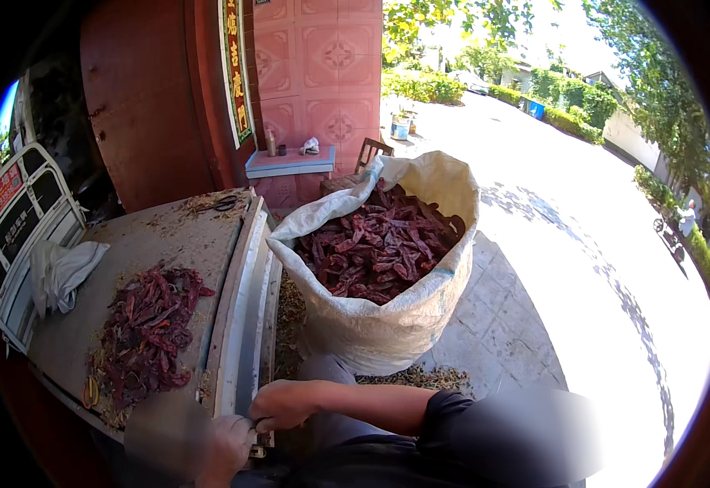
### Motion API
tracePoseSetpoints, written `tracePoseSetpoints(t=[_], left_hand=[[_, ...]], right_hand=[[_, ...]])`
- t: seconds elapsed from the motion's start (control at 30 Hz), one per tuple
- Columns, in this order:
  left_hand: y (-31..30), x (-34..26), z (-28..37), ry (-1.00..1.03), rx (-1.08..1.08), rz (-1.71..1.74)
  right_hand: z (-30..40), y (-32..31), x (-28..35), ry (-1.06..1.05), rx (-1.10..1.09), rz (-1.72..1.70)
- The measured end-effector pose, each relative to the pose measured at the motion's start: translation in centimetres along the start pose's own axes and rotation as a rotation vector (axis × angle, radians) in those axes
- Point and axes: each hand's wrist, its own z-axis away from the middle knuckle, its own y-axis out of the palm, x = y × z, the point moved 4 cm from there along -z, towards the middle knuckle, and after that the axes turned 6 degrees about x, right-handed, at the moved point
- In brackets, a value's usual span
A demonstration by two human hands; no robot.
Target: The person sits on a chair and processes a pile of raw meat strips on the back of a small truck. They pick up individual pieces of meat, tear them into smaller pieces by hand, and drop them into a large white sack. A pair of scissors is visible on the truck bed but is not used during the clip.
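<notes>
My left hand (pixel 233 440) and my right hand (pixel 283 405) meet at the bottom centre, beside the edge of the truck bed (pixel 224 317). Their fingertips are pinched together; whether something small is between them cannot be made out. A pile of dried red chili peppers (pixel 147 329) lies on the bed, left of my hands. Beyond my knees stands a large white woven sack (pixel 385 335) with its rim rolled down, heaped with dried red chili peppers (pixel 385 238). Yellow-handled scissors (pixel 91 392) lie at the pile's near left edge, and dark-handled scissors (pixel 225 203) at the bed's far end.
A crumpled white cloth or sack (pixel 65 274) lies by the truck's rack (pixel 22 213). Stems and debris (pixel 428 378) litter the paving round the big sack. Behind it are a wooden chair (pixel 372 152) and a small tiled ledge (pixel 291 163) against the pink wall.
</notes>
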Motion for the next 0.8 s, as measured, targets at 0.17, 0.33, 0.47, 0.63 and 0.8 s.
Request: tracePoseSetpoints(t=[0.17,0.33,0.47,0.63,0.8], left_hand=[[0.6,0.6,-1.6,0.136,0.001,0.012],[1.0,2.0,0.6,0.172,-0.076,-0.002],[1.8,3.2,3.0,0.119,-0.101,-0.064],[2.7,5.5,5.4,0.039,-0.071,-0.082],[4.5,10.2,9.2,0.003,-0.168,-0.028]], right_hand=[[1.5,-0.7,0.0,0.067,-0.111,0.12],[0.1,0.1,0.4,0.036,-0.057,0.193],[-2.7,1.5,0.9,-0.025,0.03,0.354],[-4.7,1.4,1.4,-0.344,-0.002,0.464],[-9.2,3.2,0.1,-0.244,0.16,0.514]])
